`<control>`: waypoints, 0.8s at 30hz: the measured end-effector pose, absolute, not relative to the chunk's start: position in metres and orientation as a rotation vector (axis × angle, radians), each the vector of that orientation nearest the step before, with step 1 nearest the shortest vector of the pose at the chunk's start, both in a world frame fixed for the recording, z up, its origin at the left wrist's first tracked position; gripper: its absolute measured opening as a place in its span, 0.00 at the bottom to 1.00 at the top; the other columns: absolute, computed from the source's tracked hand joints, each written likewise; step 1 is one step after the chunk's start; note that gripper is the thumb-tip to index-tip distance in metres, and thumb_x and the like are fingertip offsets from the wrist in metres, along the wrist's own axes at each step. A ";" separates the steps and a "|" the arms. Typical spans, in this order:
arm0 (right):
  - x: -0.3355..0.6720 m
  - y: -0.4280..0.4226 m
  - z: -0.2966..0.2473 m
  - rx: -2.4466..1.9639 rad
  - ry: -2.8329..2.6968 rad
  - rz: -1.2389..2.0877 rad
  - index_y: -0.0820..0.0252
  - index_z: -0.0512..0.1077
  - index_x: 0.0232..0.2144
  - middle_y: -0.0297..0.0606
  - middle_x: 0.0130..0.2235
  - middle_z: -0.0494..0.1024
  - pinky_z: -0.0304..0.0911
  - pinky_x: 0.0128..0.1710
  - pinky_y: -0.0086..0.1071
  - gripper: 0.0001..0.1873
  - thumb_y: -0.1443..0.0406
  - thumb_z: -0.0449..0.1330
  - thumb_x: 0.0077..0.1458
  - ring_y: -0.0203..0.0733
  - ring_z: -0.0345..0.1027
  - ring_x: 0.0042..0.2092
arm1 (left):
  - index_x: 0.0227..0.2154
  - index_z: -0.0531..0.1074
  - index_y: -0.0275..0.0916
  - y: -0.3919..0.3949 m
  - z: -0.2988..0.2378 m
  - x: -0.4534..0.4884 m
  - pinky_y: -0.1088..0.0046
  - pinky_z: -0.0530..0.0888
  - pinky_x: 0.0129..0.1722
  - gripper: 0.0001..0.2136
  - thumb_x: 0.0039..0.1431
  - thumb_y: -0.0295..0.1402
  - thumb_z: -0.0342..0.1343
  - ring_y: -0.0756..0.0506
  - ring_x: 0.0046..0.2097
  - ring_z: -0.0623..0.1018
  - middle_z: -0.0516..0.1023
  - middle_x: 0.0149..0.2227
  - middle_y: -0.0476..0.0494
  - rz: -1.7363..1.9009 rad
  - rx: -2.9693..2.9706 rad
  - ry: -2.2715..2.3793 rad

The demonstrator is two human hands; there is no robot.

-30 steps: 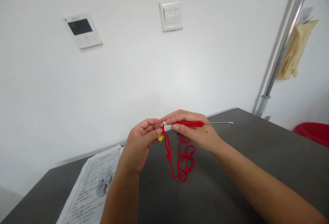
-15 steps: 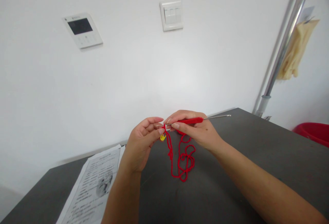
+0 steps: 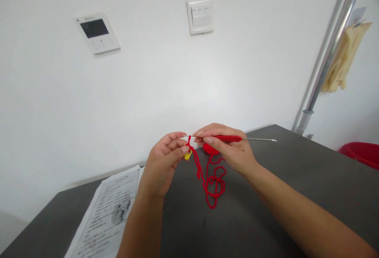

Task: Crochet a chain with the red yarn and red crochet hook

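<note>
My right hand [image 3: 226, 141] is closed on the red handle of a double-ended crochet hook [image 3: 226, 138], its free metal end pointing right. A loop of red yarn [image 3: 215, 187] runs over the hook's left tip, close to my left fingertips. Between thumb and fingers, my left hand [image 3: 166, 159] pinches the small start of the red yarn work. A yellow stitch marker [image 3: 188, 155] hangs there below the thumb. Loose yarn trails down onto the dark table in tangled curls. The red yarn ball [image 3: 210, 149] is partly hidden behind my right hand.
Printed sheets [image 3: 109, 206] lie on the dark table [image 3: 296, 179] at left, partly under my left forearm. A white wall stands behind, with a switch [image 3: 201, 16] and a panel [image 3: 97, 33]. At right are a metal pole [image 3: 328, 57] and a red basin [image 3: 359, 153].
The hook has moved slightly up and right with my right hand, drawing the yarn loop taller above my left thumb. The hanging strands have swung right.
</note>
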State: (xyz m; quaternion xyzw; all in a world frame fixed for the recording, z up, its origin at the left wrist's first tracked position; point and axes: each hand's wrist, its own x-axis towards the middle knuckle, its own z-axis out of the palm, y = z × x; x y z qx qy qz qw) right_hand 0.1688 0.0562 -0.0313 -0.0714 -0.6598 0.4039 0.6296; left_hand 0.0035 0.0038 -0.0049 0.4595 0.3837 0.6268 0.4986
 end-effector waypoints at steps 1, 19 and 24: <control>0.170 0.057 -0.031 -0.168 -1.481 0.995 0.52 0.83 0.35 0.37 0.38 0.84 0.76 0.42 0.35 0.04 0.65 0.67 0.58 0.40 0.79 0.38 | 0.33 0.78 0.34 0.005 -0.005 0.003 0.76 0.72 0.29 0.14 0.40 0.27 0.72 0.51 0.28 0.76 0.81 0.28 0.46 1.524 1.104 0.930; 0.175 0.058 -0.029 -0.207 -1.304 1.150 0.59 0.80 0.28 0.38 0.29 0.82 0.71 0.33 0.30 0.26 0.46 0.57 0.63 0.37 0.75 0.29 | 0.24 0.79 0.35 0.013 -0.008 -0.002 0.74 0.73 0.29 0.09 0.37 0.29 0.72 0.51 0.26 0.75 0.79 0.24 0.48 1.671 1.094 1.088; 0.167 0.057 -0.031 -0.408 -1.699 1.376 0.61 0.72 0.21 0.36 0.20 0.77 0.64 0.22 0.25 0.30 0.42 0.55 0.60 0.33 0.68 0.20 | 0.24 0.79 0.35 0.018 -0.009 -0.009 0.74 0.75 0.32 0.10 0.36 0.29 0.72 0.51 0.27 0.76 0.80 0.25 0.48 1.794 1.075 1.164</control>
